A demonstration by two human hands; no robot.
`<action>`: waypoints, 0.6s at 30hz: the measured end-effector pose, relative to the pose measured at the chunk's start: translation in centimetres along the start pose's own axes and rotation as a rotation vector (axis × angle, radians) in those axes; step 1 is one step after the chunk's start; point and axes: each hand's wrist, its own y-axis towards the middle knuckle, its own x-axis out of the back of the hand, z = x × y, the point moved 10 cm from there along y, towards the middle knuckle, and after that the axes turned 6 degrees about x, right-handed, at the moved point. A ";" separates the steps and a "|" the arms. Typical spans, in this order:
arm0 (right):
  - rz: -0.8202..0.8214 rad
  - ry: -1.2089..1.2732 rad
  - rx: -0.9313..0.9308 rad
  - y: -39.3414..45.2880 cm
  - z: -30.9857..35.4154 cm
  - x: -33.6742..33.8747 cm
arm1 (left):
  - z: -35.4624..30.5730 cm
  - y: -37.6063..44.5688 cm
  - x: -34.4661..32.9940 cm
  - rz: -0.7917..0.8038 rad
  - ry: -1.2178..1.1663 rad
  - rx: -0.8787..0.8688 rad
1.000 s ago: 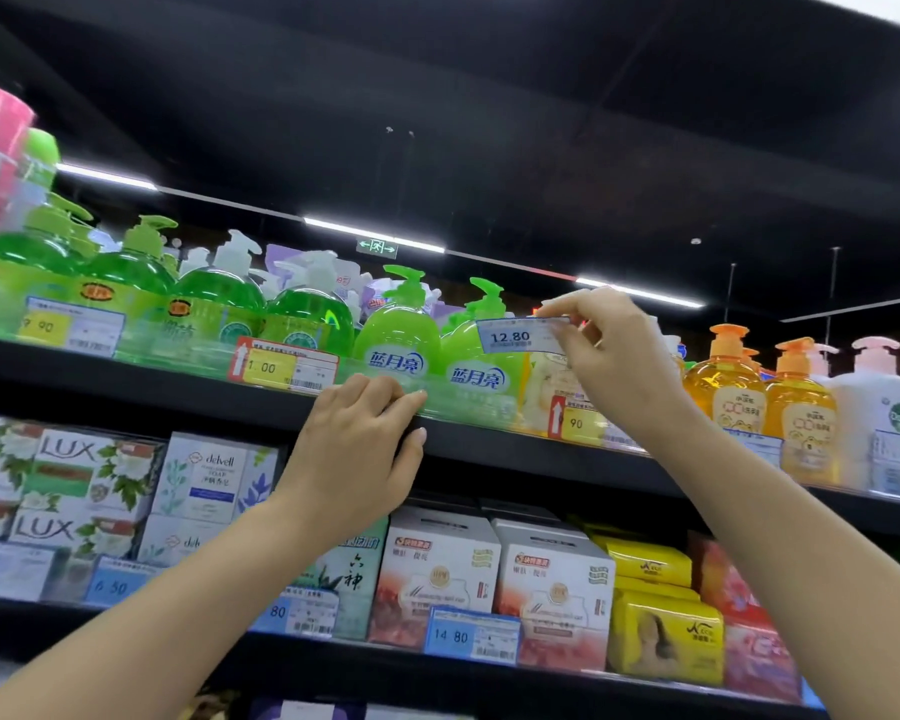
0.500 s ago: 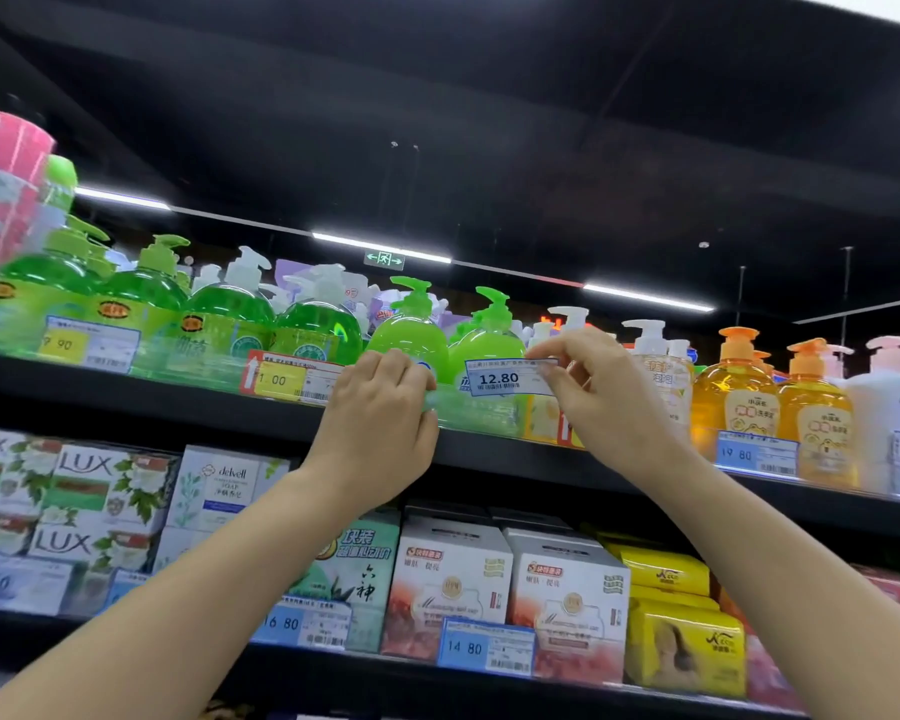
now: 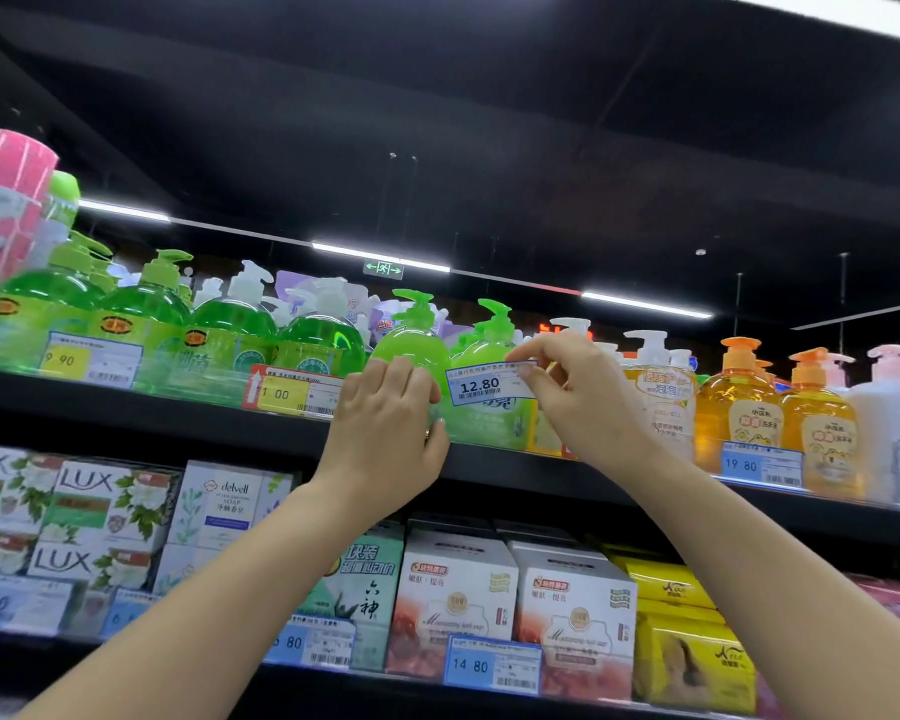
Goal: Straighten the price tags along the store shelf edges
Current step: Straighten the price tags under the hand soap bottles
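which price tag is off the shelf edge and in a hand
The 12.80 tag, pinched by the right hand in front of the green bottles; the other tags sit along their shelf edges.

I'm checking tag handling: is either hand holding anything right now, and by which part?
The right hand pinches the 12.80 price tag at its right end. The left hand rests at the upper shelf edge; whether it grips anything cannot be told.
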 end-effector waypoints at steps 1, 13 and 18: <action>-0.003 0.008 -0.007 0.1 0.0 -0.1 | 0.0 0.0 0.0 -0.001 -0.002 -0.003; 0.067 -0.134 0.016 -0.4 0.2 -2.0 | 0.2 -0.1 0.0 -0.008 -0.010 -0.017; 0.063 -0.299 0.102 -0.8 0.5 -2.0 | 0.2 -0.2 -0.1 0.008 0.001 -0.009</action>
